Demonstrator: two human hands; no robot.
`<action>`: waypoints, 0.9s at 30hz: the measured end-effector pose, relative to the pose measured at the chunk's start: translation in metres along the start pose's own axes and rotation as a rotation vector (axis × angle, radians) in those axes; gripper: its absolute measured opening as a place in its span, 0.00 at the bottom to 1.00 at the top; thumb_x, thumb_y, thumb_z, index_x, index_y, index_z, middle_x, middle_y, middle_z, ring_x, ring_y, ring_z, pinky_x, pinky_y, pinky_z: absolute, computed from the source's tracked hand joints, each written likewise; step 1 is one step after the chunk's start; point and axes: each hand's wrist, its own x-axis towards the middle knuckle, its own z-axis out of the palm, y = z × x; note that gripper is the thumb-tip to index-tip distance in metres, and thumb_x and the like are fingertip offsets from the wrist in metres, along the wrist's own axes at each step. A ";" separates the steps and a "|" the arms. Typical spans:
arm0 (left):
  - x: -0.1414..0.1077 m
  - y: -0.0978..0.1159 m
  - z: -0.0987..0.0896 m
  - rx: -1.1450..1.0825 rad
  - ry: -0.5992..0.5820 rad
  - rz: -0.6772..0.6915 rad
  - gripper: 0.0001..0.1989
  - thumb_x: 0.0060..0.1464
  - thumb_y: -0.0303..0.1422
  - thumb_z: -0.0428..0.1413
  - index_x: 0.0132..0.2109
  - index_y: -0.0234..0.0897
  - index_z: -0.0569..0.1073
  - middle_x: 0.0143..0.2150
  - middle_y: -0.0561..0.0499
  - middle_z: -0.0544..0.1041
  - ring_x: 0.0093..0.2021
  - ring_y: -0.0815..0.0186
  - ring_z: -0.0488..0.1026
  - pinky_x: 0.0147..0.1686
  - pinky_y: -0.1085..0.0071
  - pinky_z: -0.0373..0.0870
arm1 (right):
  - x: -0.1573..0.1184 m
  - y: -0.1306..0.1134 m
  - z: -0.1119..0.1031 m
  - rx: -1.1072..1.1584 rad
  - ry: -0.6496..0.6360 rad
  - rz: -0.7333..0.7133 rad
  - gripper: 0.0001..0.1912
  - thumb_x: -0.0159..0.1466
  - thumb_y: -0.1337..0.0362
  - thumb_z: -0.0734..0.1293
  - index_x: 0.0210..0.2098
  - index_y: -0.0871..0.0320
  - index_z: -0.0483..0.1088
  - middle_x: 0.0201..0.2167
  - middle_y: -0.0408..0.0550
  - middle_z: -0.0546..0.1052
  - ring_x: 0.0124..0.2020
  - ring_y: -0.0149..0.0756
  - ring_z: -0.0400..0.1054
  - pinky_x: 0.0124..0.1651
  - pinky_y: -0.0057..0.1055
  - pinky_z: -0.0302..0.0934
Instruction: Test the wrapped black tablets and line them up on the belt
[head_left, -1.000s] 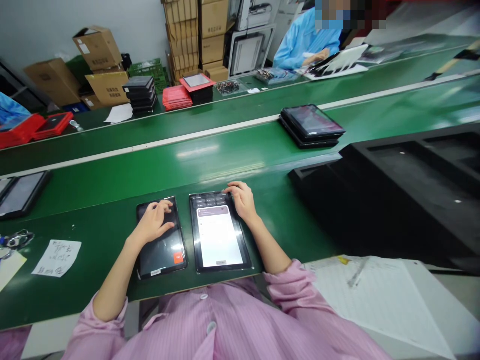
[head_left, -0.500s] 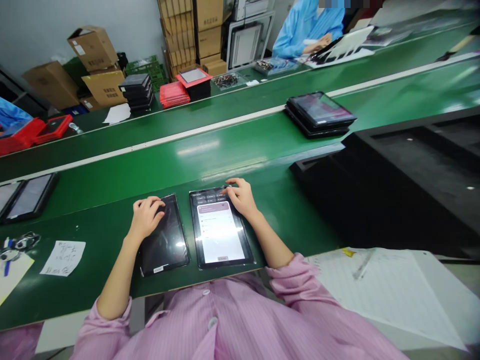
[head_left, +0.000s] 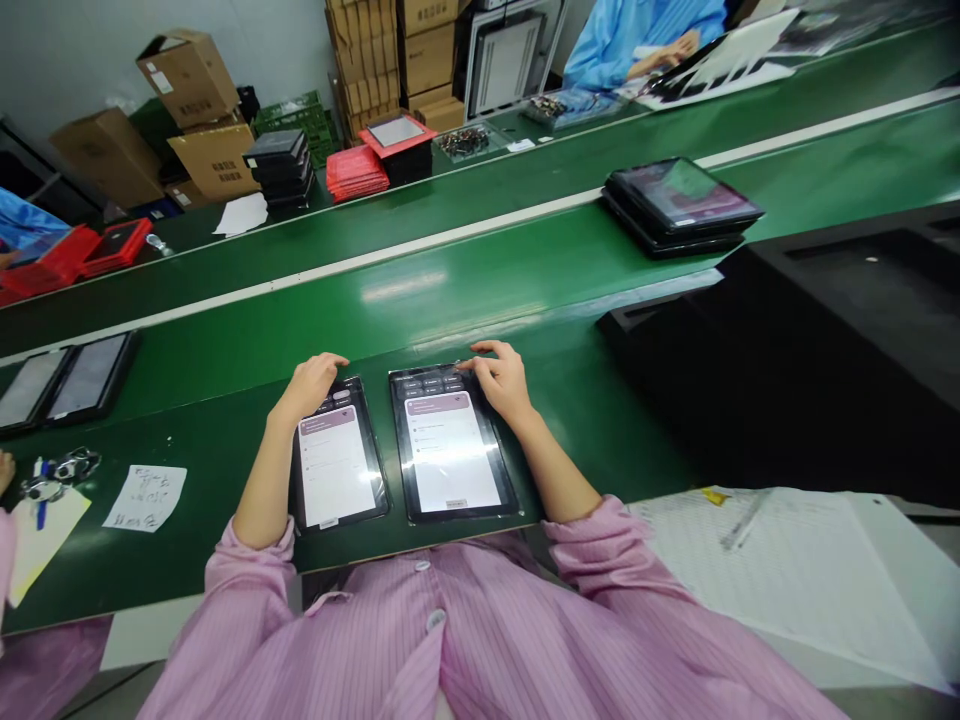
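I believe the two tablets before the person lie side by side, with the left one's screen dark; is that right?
Not quite: the head view shows the left tablet lit up, not dark; it does lie beside the right tablet.

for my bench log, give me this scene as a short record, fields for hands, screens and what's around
left hand: over the left tablet's top left corner
right hand: at the right tablet's top right corner
screens: both lit, white panel under a purple band
left side: note, yellow paper
right side: black block
farther off: tablet stack
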 end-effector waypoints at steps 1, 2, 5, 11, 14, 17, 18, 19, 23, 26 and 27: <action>0.009 0.002 0.000 -0.054 -0.093 -0.011 0.36 0.69 0.50 0.25 0.58 0.39 0.71 0.55 0.45 0.77 0.55 0.59 0.72 0.58 0.60 0.65 | 0.000 0.001 0.000 0.002 0.002 0.007 0.23 0.70 0.60 0.55 0.35 0.51 0.83 0.46 0.52 0.76 0.50 0.47 0.68 0.56 0.47 0.59; 0.017 0.004 0.001 -0.080 -0.163 -0.025 0.35 0.69 0.49 0.26 0.58 0.40 0.72 0.54 0.46 0.78 0.53 0.61 0.74 0.55 0.63 0.67 | 0.000 0.001 0.000 0.003 0.001 0.012 0.23 0.70 0.61 0.55 0.35 0.51 0.83 0.46 0.52 0.76 0.50 0.47 0.68 0.56 0.47 0.59; 0.033 0.013 0.006 0.003 -0.247 -0.040 0.34 0.69 0.45 0.28 0.49 0.40 0.78 0.50 0.48 0.80 0.48 0.60 0.76 0.48 0.67 0.70 | 0.000 0.002 -0.001 -0.002 0.003 0.014 0.23 0.69 0.61 0.56 0.34 0.51 0.83 0.46 0.51 0.76 0.50 0.47 0.68 0.56 0.47 0.59; 0.036 0.019 0.009 0.140 -0.211 -0.035 0.31 0.68 0.45 0.33 0.37 0.41 0.78 0.42 0.47 0.82 0.44 0.55 0.76 0.43 0.66 0.67 | 0.000 -0.002 -0.002 0.024 0.020 -0.004 0.23 0.70 0.59 0.56 0.33 0.53 0.82 0.44 0.51 0.77 0.49 0.45 0.69 0.55 0.44 0.61; 0.034 0.016 0.005 0.144 -0.206 -0.046 0.33 0.68 0.48 0.30 0.39 0.43 0.77 0.42 0.49 0.83 0.44 0.55 0.77 0.40 0.66 0.67 | 0.000 -0.003 -0.002 0.010 -0.003 0.038 0.24 0.71 0.58 0.55 0.36 0.53 0.82 0.45 0.52 0.77 0.50 0.45 0.69 0.55 0.44 0.60; 0.032 0.013 0.001 0.141 -0.217 -0.050 0.33 0.68 0.49 0.29 0.40 0.44 0.77 0.44 0.51 0.83 0.45 0.56 0.78 0.39 0.67 0.67 | 0.002 -0.002 -0.003 -0.050 -0.027 0.169 0.22 0.72 0.58 0.53 0.43 0.55 0.78 0.44 0.52 0.78 0.49 0.45 0.70 0.54 0.42 0.60; 0.032 0.013 0.000 0.145 -0.223 -0.054 0.33 0.69 0.49 0.29 0.41 0.44 0.78 0.44 0.51 0.83 0.44 0.56 0.78 0.39 0.67 0.68 | 0.003 -0.002 -0.004 -0.077 -0.036 0.221 0.21 0.72 0.58 0.53 0.43 0.56 0.77 0.43 0.53 0.79 0.47 0.45 0.70 0.52 0.41 0.60; 0.032 0.012 0.000 0.146 -0.231 -0.055 0.33 0.69 0.48 0.30 0.41 0.44 0.79 0.44 0.51 0.83 0.44 0.56 0.78 0.40 0.67 0.68 | 0.003 -0.002 -0.005 -0.106 -0.050 0.271 0.20 0.72 0.58 0.54 0.43 0.56 0.76 0.41 0.53 0.79 0.46 0.45 0.71 0.49 0.39 0.60; 0.030 0.014 0.003 0.117 -0.246 0.049 0.27 0.68 0.48 0.38 0.51 0.43 0.78 0.54 0.48 0.80 0.52 0.55 0.76 0.49 0.63 0.69 | 0.003 -0.009 -0.007 -0.237 -0.151 0.375 0.20 0.72 0.58 0.55 0.32 0.56 0.74 0.34 0.52 0.79 0.39 0.44 0.71 0.42 0.36 0.58; 0.031 0.019 0.015 0.144 -0.216 0.231 0.29 0.64 0.51 0.49 0.65 0.41 0.68 0.64 0.44 0.72 0.61 0.52 0.70 0.62 0.55 0.61 | 0.001 -0.019 -0.007 -0.312 -0.184 0.346 0.22 0.72 0.58 0.57 0.28 0.56 0.74 0.33 0.52 0.78 0.40 0.43 0.71 0.42 0.36 0.57; 0.032 0.022 0.020 0.154 -0.212 0.282 0.32 0.63 0.52 0.51 0.68 0.42 0.63 0.66 0.43 0.70 0.63 0.52 0.68 0.65 0.52 0.57 | 0.000 -0.022 -0.006 -0.323 -0.180 0.336 0.21 0.72 0.58 0.57 0.28 0.56 0.74 0.33 0.53 0.78 0.40 0.43 0.71 0.42 0.36 0.57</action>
